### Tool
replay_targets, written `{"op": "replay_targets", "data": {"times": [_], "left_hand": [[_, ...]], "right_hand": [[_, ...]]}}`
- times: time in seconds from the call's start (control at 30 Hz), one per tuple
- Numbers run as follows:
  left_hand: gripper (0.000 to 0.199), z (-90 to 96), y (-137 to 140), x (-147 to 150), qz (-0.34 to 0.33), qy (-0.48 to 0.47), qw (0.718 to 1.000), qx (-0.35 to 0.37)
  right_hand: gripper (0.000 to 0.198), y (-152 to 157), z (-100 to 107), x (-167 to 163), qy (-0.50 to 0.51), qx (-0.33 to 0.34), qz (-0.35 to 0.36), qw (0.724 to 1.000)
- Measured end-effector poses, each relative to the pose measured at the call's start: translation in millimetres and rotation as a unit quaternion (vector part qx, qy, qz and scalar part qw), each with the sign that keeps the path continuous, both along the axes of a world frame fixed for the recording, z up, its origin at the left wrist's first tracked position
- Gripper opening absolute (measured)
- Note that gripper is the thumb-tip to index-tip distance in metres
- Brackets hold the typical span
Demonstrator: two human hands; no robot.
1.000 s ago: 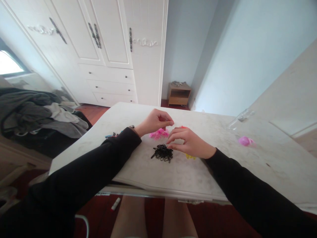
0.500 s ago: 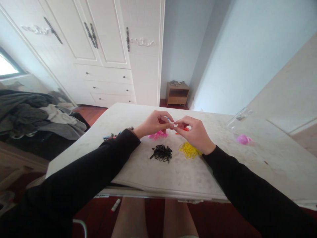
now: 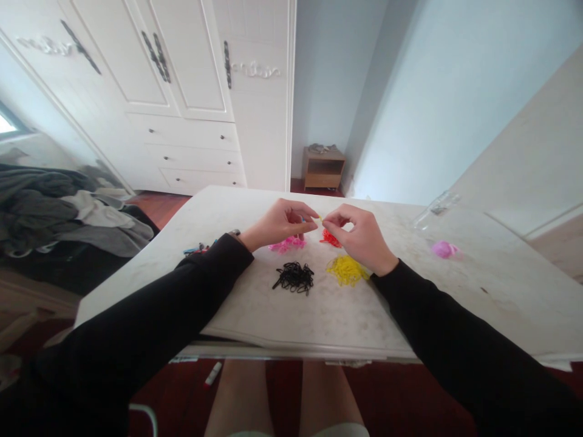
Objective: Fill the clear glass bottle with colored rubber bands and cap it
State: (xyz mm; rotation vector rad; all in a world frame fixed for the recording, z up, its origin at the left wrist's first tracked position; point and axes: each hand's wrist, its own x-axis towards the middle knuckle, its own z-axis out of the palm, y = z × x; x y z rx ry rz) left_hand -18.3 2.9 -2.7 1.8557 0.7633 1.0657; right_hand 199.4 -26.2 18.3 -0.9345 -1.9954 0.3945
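Above the white table, a small yellow rubber band (image 3: 320, 218) shows between my two hands. My right hand (image 3: 359, 235) pinches it with thumb and forefinger. On its other side, my left hand (image 3: 285, 222) is curled, its thumb and forefinger tips close around the band's end. A bit of blue shows behind the left fingers; its kind is hidden. Below the hands lie loose piles of rubber bands: pink (image 3: 286, 244), partly covered by my left hand, red (image 3: 331, 239), beside my right hand, black (image 3: 294, 277) and yellow (image 3: 347, 271).
Small blue and dark items (image 3: 197, 249) lie by my left sleeve. On the table's right are a clear plastic container (image 3: 435, 211) and a pink-purple bundle (image 3: 444, 249). Clothes (image 3: 40, 203) are heaped at left. A white wardrobe (image 3: 262, 121) and small wooden cabinet (image 3: 323, 170) stand beyond.
My hands have moved slightly apart at the fingertips, and the yellow band now shows between them. More of the red pile is visible. The whole view has shifted a little.
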Motion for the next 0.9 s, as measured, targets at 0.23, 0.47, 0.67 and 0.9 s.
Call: {"op": "replay_targets", "data": {"times": [0.23,0.47,0.67,0.9], "left_hand": [[0.029,0.4,-0.8,1.8,0.003,-0.017,1.0,-0.01],[0.022,0.4,-1.0,2.6,0.003,-0.004,1.0,0.0],[0.019,0.4,-0.9,3.5,-0.007,0.0,1.0,0.001],[0.022,1.1,4.0,-2.5,-0.002,-0.013,1.0,0.009]], "right_hand": [[0.011,0.6,-1.7,-0.2,-0.013,0.001,0.011,1.0],[0.009,1.9,-2.1,0.4,-0.005,-0.004,0.016,1.0],[0.01,0.1,-2.2,-2.3,0.001,0.0,0.006,1.0],[0.012,-0.5,8.4,5.1,0.074,0.019,-0.054,0.996]]}}
